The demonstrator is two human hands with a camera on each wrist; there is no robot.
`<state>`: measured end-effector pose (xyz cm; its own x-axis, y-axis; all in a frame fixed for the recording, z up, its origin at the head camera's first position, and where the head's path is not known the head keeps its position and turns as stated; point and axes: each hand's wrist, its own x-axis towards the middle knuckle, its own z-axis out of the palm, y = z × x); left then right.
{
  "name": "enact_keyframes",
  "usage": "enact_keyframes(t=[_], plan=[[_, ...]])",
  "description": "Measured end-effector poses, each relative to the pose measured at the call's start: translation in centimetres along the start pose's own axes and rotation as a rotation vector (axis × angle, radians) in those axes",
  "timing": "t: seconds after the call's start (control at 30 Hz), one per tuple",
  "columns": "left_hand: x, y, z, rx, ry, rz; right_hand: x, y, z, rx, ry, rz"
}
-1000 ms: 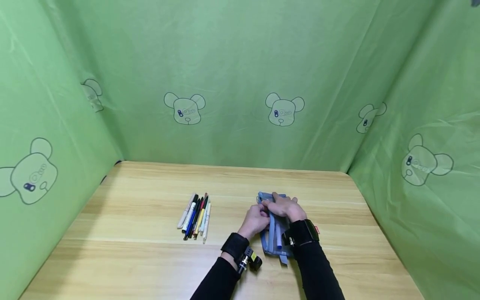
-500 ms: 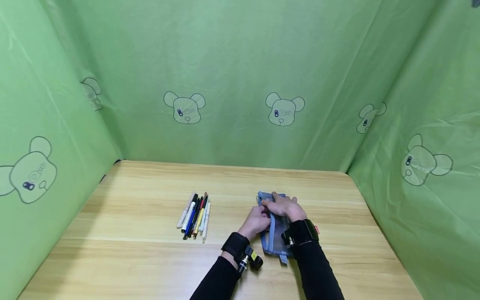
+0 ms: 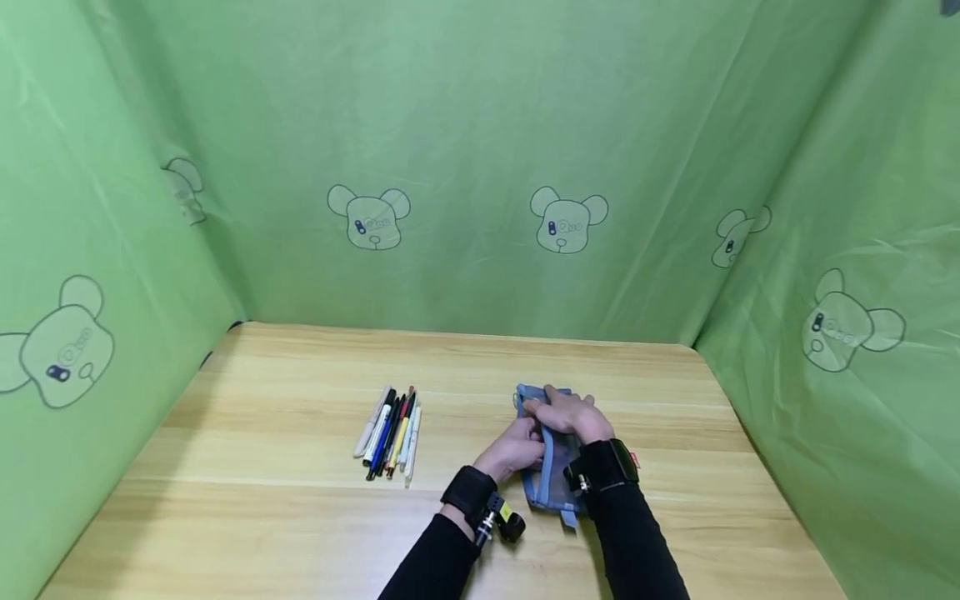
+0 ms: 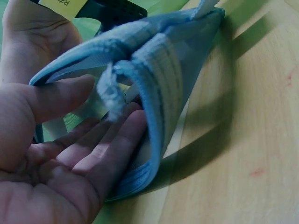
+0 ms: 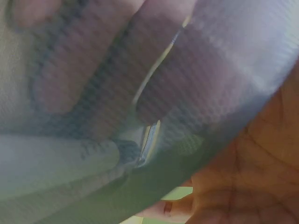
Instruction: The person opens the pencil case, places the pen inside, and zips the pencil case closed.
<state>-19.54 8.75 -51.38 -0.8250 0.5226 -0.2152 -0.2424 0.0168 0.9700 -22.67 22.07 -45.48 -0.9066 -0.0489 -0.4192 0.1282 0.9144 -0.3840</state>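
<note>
A bundle of pens (image 3: 389,435) lies on the table (image 3: 285,533) between its left edge and the person, short of the far edge, barrels side by side, likely laid that way to keep them gathered and easy to tell apart. To their right, the left hand (image 3: 513,448) is inside the mouth of a blue mesh pouch (image 3: 547,467); my left wrist camera shows its fingers stretched out within, the thumb apart from them, clamped on nothing that I can see. The pouch lies nearer the table's right edge than the pens do, its long opening turned left, which I judge gives that hand a way in. Through the mesh, my right wrist camera picks up what looks like a pale pen (image 5: 51,158) just beside the fingers. The right hand (image 3: 572,414) spreads over the pouch's far end, thumb at the rim, probably to steady it and hold the mouth wide; whether it pinches the mesh I cannot tell. The table is light, wood-grained, its near edge out of my view. Green cloth (image 3: 465,100) printed with bear heads (image 3: 375,221) walls the left, far and right sides.
</note>
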Motion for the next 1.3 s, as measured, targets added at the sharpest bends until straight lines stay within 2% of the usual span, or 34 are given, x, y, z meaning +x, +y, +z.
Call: enact_keyframes(t=[0.3, 0.47, 0.67, 0.83, 1.1, 1.3], plan=[[-0.12, 0.18, -0.12, -0.016, -0.055, -0.003, -0.11, -0.06, 0.02, 0.02, -0.006, 0.036], [-0.1, 0.38, -0.19, -0.017, -0.108, -0.006, -0.1, -0.01, 0.01, 0.018, -0.011, 0.041], [-0.05, 0.73, -0.25, -0.014, -0.181, 0.011, 0.06, -0.02, -0.1, -0.002, -0.009, 0.025], [-0.06, 0.82, -0.09, -0.019, -0.23, 0.0, 0.06, 0.01, -0.07, -0.017, -0.008, -0.007], [-0.23, 0.78, 0.11, -0.06, -0.265, -0.013, 0.08, -0.02, 0.07, -0.029, -0.011, -0.025], [-0.47, 0.73, 0.18, -0.056, -0.254, -0.013, -0.14, -0.02, 0.0, -0.041, -0.03, -0.031]])
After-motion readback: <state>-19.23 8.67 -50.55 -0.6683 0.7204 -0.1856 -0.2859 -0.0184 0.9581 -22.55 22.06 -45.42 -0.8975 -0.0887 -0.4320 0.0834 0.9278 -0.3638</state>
